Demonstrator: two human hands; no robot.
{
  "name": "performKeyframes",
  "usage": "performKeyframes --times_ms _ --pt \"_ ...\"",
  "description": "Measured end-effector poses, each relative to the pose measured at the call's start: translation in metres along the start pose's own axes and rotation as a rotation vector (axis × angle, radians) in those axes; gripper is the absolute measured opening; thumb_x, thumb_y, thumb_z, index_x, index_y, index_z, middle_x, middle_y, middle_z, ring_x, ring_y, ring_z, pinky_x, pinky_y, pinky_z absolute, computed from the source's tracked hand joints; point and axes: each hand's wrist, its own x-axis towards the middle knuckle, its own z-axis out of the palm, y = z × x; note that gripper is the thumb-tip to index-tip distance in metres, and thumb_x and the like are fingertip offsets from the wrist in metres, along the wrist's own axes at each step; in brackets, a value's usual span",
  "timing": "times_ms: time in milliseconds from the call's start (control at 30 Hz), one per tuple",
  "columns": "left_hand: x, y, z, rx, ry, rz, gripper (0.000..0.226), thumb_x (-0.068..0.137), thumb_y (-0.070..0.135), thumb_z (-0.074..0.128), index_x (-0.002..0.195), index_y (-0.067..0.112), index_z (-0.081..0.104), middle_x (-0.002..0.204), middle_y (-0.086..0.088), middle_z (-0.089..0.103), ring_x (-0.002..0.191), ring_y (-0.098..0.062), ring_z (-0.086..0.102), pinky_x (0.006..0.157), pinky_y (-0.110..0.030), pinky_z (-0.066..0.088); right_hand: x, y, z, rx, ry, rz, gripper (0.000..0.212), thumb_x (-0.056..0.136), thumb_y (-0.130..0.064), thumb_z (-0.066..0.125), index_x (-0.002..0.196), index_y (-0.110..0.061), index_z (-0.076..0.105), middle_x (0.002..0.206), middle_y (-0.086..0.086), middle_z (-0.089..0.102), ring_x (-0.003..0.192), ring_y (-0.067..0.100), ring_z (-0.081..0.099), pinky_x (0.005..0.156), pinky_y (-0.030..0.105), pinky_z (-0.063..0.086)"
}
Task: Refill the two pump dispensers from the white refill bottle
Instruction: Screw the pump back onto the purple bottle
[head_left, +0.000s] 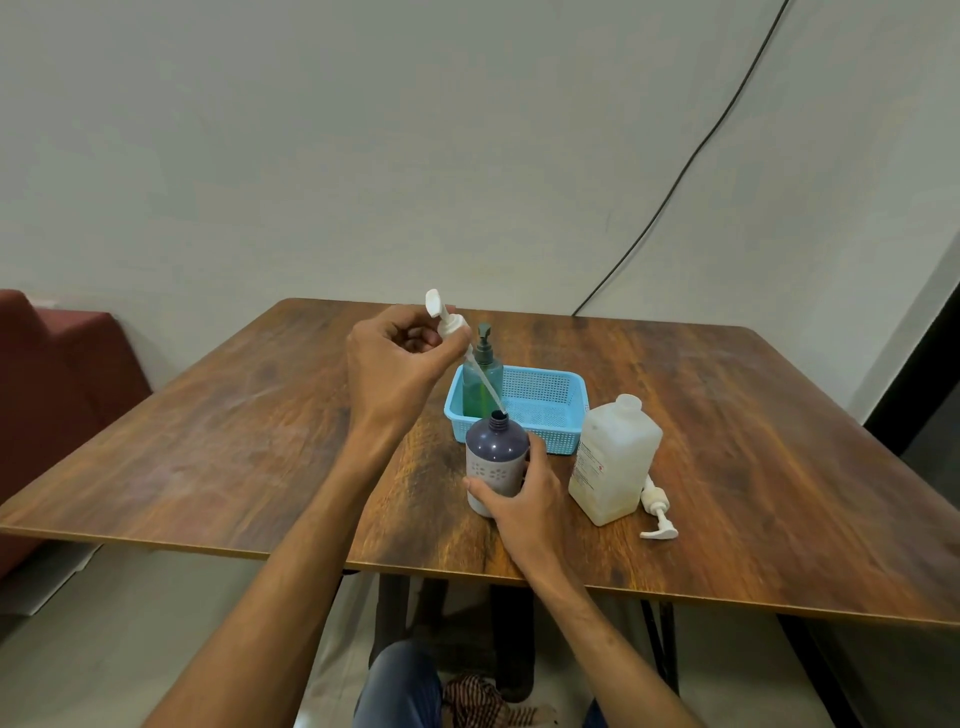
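A purple dispenser bottle (493, 452) stands uncapped on the wooden table (208, 447), and my right hand (524, 499) grips its lower body. My left hand (400, 358) pinches a white pump head (444, 317) above it; the pump's tube slants down with its tip at the bottle's mouth. A green pump dispenser (483, 376) with its pump on stands in the left end of a blue basket (545, 410). The white refill bottle (615, 462) stands open to the right of the purple bottle.
A second white pump (657, 512) lies on the table just right of the refill bottle, near the front edge. A black cable (691, 156) runs down the wall behind. A red seat (57, 374) stands at the left.
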Motion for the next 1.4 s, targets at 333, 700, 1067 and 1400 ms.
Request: performKeyframes --times_ms 333,700,1067,1400 --pt "-0.002 -0.011 0.017 0.150 -0.134 -0.047 0.014 0.076 0.016 0.084 0.089 0.014 0.080 0.076 0.000 0.074 0.063 -0.001 0.059 0.057 -0.017 0.051 0.001 0.000 0.002 0.009 0.001 0.021 0.085 0.073 -0.038 0.086 0.144 -0.030 0.039 0.139 -0.019 0.049 0.111 -0.015 0.048 0.078 -0.005 0.039" --pt "-0.036 -0.044 0.039 0.318 -0.310 -0.112 0.014 0.076 0.021 0.085 0.084 0.013 0.077 0.073 0.004 0.070 0.066 -0.012 0.066 0.059 -0.027 0.056 0.001 0.003 0.004 -0.016 0.014 0.013 0.088 0.074 -0.049 0.082 0.146 -0.033 0.035 0.143 -0.014 0.050 0.127 0.004 0.049 0.100 0.023 0.047" --pt "-0.039 -0.049 0.039 0.312 -0.360 -0.103 0.017 0.081 0.021 0.080 0.096 0.014 0.076 0.088 0.004 0.072 0.079 -0.009 0.068 0.067 -0.028 0.058 0.002 0.003 0.005 0.015 0.012 0.024 0.085 0.074 -0.041 0.085 0.144 -0.031 0.038 0.138 -0.016 0.050 0.118 -0.003 0.047 0.089 0.008 0.041" --pt "-0.061 -0.064 0.048 -0.046 -0.170 -0.343 0.077 0.062 0.039 0.094 0.127 0.023 0.057 0.114 0.004 0.068 0.107 -0.013 0.066 0.090 -0.036 0.059 0.000 -0.001 0.001 -0.049 0.014 -0.005 0.078 0.073 -0.047 0.084 0.132 -0.049 0.032 0.122 -0.026 0.049 0.102 -0.007 0.051 0.085 0.011 0.042"
